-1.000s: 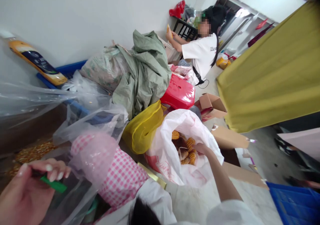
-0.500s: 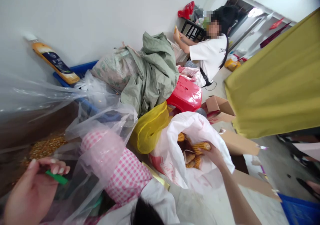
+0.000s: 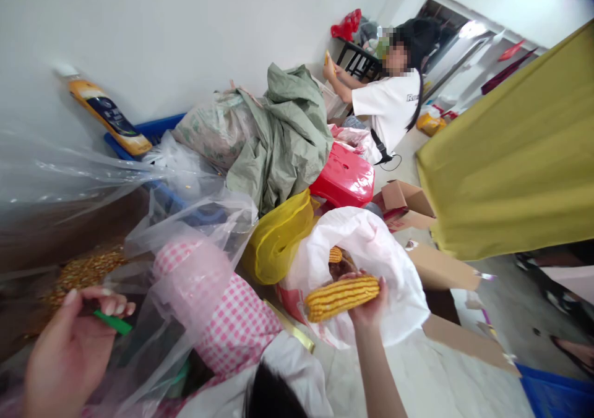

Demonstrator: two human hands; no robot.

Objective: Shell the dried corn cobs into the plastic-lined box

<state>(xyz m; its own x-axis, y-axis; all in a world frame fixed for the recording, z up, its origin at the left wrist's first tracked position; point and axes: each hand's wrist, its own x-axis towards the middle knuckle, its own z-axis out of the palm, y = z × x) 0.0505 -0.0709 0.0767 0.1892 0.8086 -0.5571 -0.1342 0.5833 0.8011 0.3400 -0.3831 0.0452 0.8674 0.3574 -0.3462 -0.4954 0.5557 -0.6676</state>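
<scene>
In the lower left of the frame, the person's left hand [image 3: 73, 344] curls its fingers around a green strip [image 3: 114, 323], with loose corn kernels [image 3: 88, 268] behind. Right of centre, a yellow corn cob [image 3: 342, 298] lies slightly tilted, its right end gripped by the right hand [image 3: 372, 308], in front of a white sack [image 3: 403, 288]. Farther right sits a cardboard box [image 3: 443, 266].

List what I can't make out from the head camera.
All in the head view:
Rest of the flat green strip: hidden by the left hand.
Part of the inside of the white sack: behind the right hand and ridged yellow corn cob.
Blue plastic crate: cut off at the lower-right corner.
Lettering on the orange bottle with navy label: blurred.
</scene>
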